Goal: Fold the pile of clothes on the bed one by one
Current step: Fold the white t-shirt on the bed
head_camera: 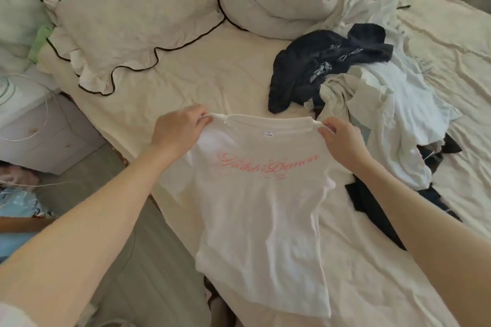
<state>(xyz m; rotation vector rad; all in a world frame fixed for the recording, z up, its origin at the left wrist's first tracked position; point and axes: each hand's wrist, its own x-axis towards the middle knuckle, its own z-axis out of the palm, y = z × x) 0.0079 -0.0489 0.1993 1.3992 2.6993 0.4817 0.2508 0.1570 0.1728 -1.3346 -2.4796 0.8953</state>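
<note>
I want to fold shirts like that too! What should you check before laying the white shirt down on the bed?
1. Left hand pinches one shoulder of the shirt: ok.
2. Right hand pinches the other shoulder: ok.
3. Shirt hangs open, not twisted: ok, pink writing shows across it.
4. Bare sheet to lay it on: ok, there is room beside the pillow.
5. Shirt clear of the pile: not ok, its right edge overlaps dark clothes.
6. Sleeves spread flat: cannot tell, they are bunched near the arms.
</note>
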